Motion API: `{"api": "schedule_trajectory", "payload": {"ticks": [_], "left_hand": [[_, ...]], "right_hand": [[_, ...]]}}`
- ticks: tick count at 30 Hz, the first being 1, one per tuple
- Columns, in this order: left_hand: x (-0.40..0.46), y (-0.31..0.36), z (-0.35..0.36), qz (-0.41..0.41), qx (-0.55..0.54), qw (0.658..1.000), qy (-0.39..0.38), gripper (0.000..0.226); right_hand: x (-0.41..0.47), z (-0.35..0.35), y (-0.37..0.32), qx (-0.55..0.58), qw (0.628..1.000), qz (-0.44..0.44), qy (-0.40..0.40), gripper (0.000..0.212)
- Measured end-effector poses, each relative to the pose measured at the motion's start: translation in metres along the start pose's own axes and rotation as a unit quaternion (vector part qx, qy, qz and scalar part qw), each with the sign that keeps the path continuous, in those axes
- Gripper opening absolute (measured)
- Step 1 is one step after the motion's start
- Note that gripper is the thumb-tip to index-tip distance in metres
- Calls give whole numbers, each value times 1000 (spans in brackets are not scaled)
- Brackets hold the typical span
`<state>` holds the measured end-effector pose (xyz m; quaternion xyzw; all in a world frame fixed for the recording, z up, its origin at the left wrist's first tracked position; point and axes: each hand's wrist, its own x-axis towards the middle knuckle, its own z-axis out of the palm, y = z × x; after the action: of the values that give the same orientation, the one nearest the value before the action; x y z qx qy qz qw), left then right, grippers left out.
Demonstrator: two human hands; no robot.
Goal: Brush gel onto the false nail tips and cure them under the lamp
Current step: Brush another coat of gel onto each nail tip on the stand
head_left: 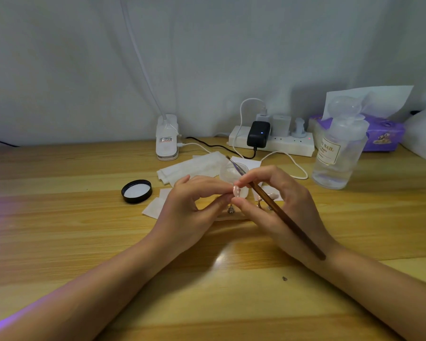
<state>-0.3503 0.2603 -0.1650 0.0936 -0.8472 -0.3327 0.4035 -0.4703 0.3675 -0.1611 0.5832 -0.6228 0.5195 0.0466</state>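
Pale pink false nail tip (237, 191) sits between both hands, above the wooden stand base (231, 219) with its small metal holders (230, 209). Left hand (193, 212) pinches the tip from its left side, fingers curled. Right hand (279, 205) touches the tip from the right with thumb and forefinger while gripping the long brown wooden-handled brush (276, 210). Brush axis runs diagonally: bristles up-left over the small clear gel jar (231, 172), handle end down-right over the wrist. Judgement: bristles point away beyond the tip, so the right hand, the nearer one, must draw the brush back before stroking. Black jar lid (136, 191) lies well left.
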Motion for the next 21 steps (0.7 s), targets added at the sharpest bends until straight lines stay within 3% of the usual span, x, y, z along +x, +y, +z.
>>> {"api": "schedule_trajectory", "payload": {"ticks": [6, 14, 21], "left_hand": [[1, -1, 1, 14, 5, 1000, -24, 33], [0, -8, 0, -121, 52, 987, -93, 47], [-1, -12, 1, -150, 68, 979, -119, 39]], "right_hand": [[1, -7, 5, 28, 999, 23, 20, 21], [4, -20, 16, -75, 995, 3, -61, 22], [4, -16, 21, -126, 988, -28, -84, 18]]}}
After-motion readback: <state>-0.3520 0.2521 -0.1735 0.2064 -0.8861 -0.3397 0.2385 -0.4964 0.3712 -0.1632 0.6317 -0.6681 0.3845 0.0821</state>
